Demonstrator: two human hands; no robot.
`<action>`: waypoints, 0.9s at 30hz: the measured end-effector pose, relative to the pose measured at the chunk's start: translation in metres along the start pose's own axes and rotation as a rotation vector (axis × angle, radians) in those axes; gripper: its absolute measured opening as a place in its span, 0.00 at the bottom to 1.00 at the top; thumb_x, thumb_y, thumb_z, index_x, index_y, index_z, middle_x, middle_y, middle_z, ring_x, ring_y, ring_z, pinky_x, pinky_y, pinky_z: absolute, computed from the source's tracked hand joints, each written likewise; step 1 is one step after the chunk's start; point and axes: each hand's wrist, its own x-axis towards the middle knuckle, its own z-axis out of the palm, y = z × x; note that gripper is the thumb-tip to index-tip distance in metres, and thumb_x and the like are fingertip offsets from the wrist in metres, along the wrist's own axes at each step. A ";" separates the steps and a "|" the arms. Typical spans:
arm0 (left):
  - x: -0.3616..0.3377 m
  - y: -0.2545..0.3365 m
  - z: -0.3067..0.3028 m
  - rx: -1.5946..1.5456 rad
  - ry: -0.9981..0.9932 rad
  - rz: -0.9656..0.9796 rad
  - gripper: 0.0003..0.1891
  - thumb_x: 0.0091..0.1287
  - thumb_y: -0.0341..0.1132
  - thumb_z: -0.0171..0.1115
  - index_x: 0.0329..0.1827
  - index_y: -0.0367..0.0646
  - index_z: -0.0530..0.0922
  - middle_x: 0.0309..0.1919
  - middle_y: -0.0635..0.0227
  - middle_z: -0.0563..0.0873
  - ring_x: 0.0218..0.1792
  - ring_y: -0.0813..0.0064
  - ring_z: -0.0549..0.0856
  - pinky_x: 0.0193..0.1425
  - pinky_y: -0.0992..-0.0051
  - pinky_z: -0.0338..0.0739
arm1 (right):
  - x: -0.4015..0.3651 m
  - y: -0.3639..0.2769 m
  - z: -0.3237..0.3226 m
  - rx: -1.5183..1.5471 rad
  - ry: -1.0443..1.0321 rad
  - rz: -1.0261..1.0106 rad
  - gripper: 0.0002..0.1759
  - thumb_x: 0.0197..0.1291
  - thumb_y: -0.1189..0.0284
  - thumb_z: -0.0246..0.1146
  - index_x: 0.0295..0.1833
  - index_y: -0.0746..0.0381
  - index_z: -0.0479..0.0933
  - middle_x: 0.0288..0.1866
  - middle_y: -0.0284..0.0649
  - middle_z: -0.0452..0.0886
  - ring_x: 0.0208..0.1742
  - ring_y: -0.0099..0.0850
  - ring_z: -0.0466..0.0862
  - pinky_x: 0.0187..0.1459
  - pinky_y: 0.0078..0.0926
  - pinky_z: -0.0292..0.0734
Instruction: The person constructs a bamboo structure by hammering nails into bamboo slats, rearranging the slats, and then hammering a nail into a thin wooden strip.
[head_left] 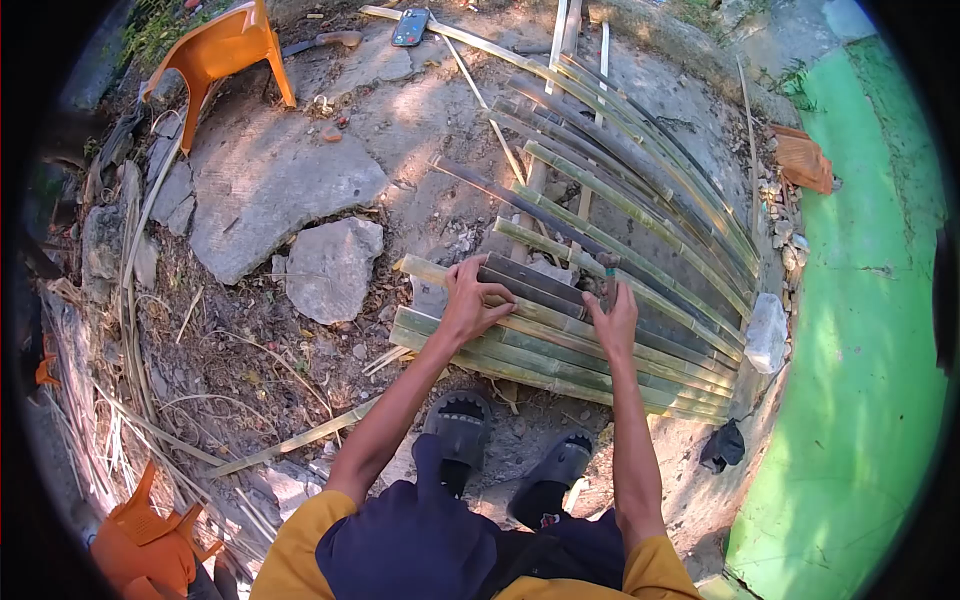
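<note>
We had the slats spread in a fan over the ground, their ends drawn close together at three o'clock and splayed apart from nine round to one. Our left hand rested on the near slats at the centre, fingers bent, thumb and forefinger almost meeting; we could not tell whether they pinched anything. Our right hand, at three o'clock from the left, was closed around a tool with a brown end and a teal band, held over the slats; its kind was unclear. Our sandals stood at six o'clock, just beside the nearest slats. Two stone slabs lay near ten o'clock, with an orange chair beyond them and a knife at eleven, near its legs. A phone lay between eleven and twelve. At three o'clock a white block sat just past the gathered ends, before a green strip. A black bag lay crumpled at four, and a brick at two.
</note>
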 end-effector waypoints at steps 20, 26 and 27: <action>-0.002 0.014 -0.006 0.069 0.182 0.154 0.13 0.47 0.41 0.82 0.37 0.57 0.92 0.73 0.66 0.75 0.73 0.56 0.69 0.76 0.51 0.56 | -0.036 -0.116 0.058 0.317 -0.020 0.166 0.19 0.54 0.73 0.78 0.40 0.63 0.72 0.31 0.39 0.89 0.19 0.25 0.73 0.26 0.31 0.69; -0.009 0.003 0.018 -0.112 0.215 0.129 0.12 0.48 0.34 0.80 0.37 0.51 0.90 0.46 0.76 0.89 0.50 0.68 0.80 0.61 0.62 0.67 | -0.037 -0.121 0.057 0.309 -0.028 0.184 0.19 0.53 0.74 0.78 0.41 0.63 0.73 0.30 0.39 0.89 0.20 0.26 0.73 0.27 0.32 0.70; -0.009 0.005 0.018 -0.111 0.214 0.129 0.12 0.48 0.34 0.80 0.37 0.51 0.90 0.46 0.76 0.89 0.50 0.68 0.80 0.61 0.62 0.67 | -0.037 -0.122 0.056 0.297 -0.031 0.187 0.19 0.54 0.74 0.78 0.40 0.63 0.72 0.31 0.40 0.88 0.21 0.31 0.76 0.28 0.35 0.71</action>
